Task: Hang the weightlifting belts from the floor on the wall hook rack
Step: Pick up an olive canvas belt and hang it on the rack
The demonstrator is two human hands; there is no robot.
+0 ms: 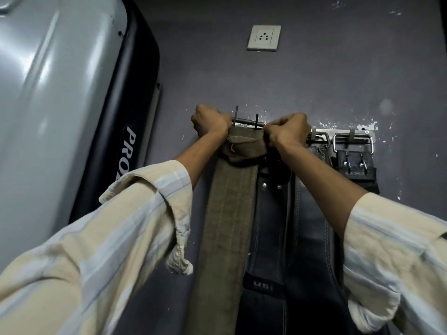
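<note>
Head view: both hands are up at the wall rack. The left hand and right hand each curl round an end of the buckle of the olive belt, held at the rack's left end with its two prongs upright. The belt hangs down from there. Just right of it, a black belt hangs from the rack; further right, another black belt hangs by its buckle. Above the rack sits a socket; left of it, a grey machine.
</note>
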